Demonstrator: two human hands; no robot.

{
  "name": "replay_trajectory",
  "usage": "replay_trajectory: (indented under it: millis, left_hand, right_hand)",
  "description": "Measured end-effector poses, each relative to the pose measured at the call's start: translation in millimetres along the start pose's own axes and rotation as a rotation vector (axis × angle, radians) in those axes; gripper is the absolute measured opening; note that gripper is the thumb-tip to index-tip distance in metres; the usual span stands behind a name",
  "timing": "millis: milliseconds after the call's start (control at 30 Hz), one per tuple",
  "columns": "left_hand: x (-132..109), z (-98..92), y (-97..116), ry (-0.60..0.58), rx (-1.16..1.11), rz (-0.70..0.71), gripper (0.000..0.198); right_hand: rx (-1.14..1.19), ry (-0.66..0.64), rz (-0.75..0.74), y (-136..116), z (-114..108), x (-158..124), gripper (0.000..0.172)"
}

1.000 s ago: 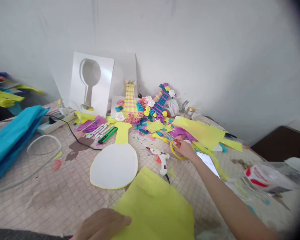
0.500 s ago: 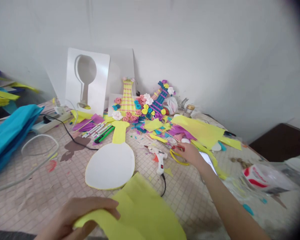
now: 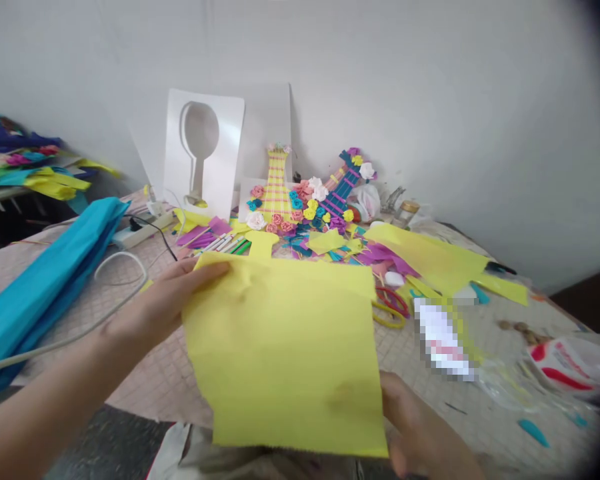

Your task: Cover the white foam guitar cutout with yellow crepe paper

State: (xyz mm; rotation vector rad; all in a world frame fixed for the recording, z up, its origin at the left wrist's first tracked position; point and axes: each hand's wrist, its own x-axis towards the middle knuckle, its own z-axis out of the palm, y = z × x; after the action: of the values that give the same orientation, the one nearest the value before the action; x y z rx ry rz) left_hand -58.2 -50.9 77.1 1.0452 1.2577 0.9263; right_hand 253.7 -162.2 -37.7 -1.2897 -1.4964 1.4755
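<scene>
A yellow sheet of paper (image 3: 285, 353) is stretched out in front of me, its left edge uneven. My left hand (image 3: 193, 283) pinches its upper left corner, thumb on the front. At the lower right edge, my right hand (image 3: 405, 420) grips the sheet, with its fingers partly behind it. Beyond the paper shows the yellow neck (image 3: 261, 245) of a cutout; the rest of that piece is hidden. Scissors with red and yellow handles (image 3: 391, 317) lie just right of the sheet.
Two flower-trimmed guitar shapes (image 3: 277, 190) and a white board with a cut-out (image 3: 230, 133) stand at the back. Blue folded paper (image 3: 55, 280) and a white cable (image 3: 130, 293) are at left. A blurred-out phone (image 3: 443, 340) and a red-white package (image 3: 565, 363) are at right.
My left hand has raised the yellow sheet and it now covers the white cutout body and glue gun. My right hand has left the scissors and taken hold of the sheet's right edge.
</scene>
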Motion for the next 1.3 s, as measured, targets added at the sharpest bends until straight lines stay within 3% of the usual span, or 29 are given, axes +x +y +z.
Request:
replay_trajectory:
  millis: [100,133,333,433,533,767,900,1067,1133,1300]
  left_hand:
    - [21.0,-17.1,-4.3,0.001,-0.004,0.050,0.027]
    - [29.0,-23.6,-7.2,0.007,0.022,0.066,0.028]
    - [87.7,-56.2,-33.7,0.155,0.419,0.202,0.034]
    - [119.5,-63.1,-49.1,0.233,0.595,0.201,0.025]
    - [144.9,-63.4,-61.9,0.236,0.773,0.211,0.020]
    - [179.3,-50.5,-75.7,0.191,0.990,0.327,0.026]
    - [185.0,-48.5,-81.0,0.208,1.028,0.442,0.032]
    - [164.9,-52.0,-79.7,0.207,1.084,0.606,0.053]
    - [150.9,-49.5,-80.3,0.140,1.135,0.672,0.051]
    - [119.9,-32.8,-96.7,-0.176,1.287,0.764,0.049]
  right_hand:
    - [0.228,-0.086,0.096,-17.5,21.4,15.7,0.034]
    - [0.253,-0.089,0.110,-21.7,28.0,23.7,0.031]
    - [0.175,-0.006,0.076,-20.3,58.6,69.6,0.036]
    - [0.037,0.158,0.078,-16.8,69.8,79.7,0.051]
    - [-0.093,0.285,0.075,-16.7,80.8,83.0,0.058]
    - [-0.108,0.298,0.111,-11.7,100.3,84.4,0.056]
    - [-0.188,0.253,0.155,-11.3,99.7,85.1,0.051]
    - [-0.345,0.190,0.204,-13.3,97.1,82.1,0.050]
    - [-0.480,0.169,0.185,-13.8,94.3,79.1,0.051]
    - [-0.814,0.157,0.069,-26.1,75.7,78.9,0.038]
